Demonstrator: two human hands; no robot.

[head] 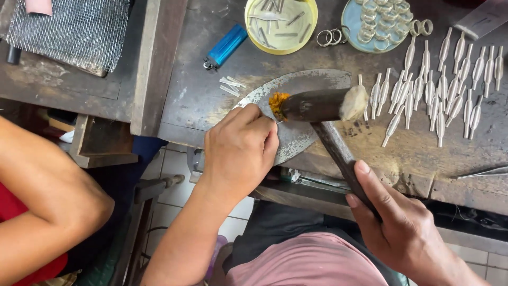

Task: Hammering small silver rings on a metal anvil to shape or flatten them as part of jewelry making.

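Right hand [402, 225] gripping mallet [323, 106]

Packages: two open round containers at the top of the frame, on the dark wooden bench.
Yellow tub [281, 25]: upper centre, shallow, round, yellow rim and pale yellow floor, thin metal strips lying in it.
Pale blue dish [346, 21]: just right of the tub, round, light blue, silver rings in it.
Labels, signs, screens: none in view.
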